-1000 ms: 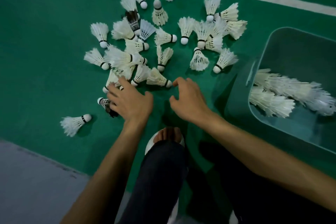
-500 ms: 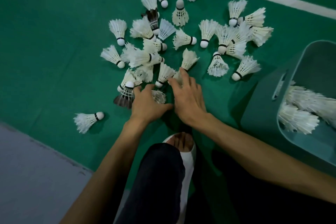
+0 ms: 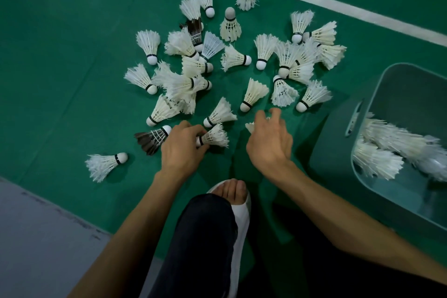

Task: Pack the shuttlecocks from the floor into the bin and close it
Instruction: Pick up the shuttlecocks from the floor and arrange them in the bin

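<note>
Shuttlecock (image 3: 214, 137) sat pinched in left hand (image 3: 181, 152), feathers rightward; right hand (image 3: 268, 145), fingers curled round second shuttlecock (image 3: 250, 127), was nearer the bin (image 3: 338, 152).

Floor (image 3: 72, 31): green court mat. White line (image 3: 338, 5) crosses the far right; grey strip (image 3: 36, 237) at the near left corner.

On the mat:
- Shuttlecocks (image 3: 262, 51) in a loose scatter at centre, mostly white, mostly on their sides.
- Two stand cork-up at the far edge.
- Dark-feathered shuttlecock (image 3: 151, 140) at the near left of the scatter.
- Stray shuttlecock (image 3: 104, 163) lies apart, further near left.
- Bin (image 3: 333, 152) stands at right.
- White slipper (image 3: 242, 220) near centre.
</note>
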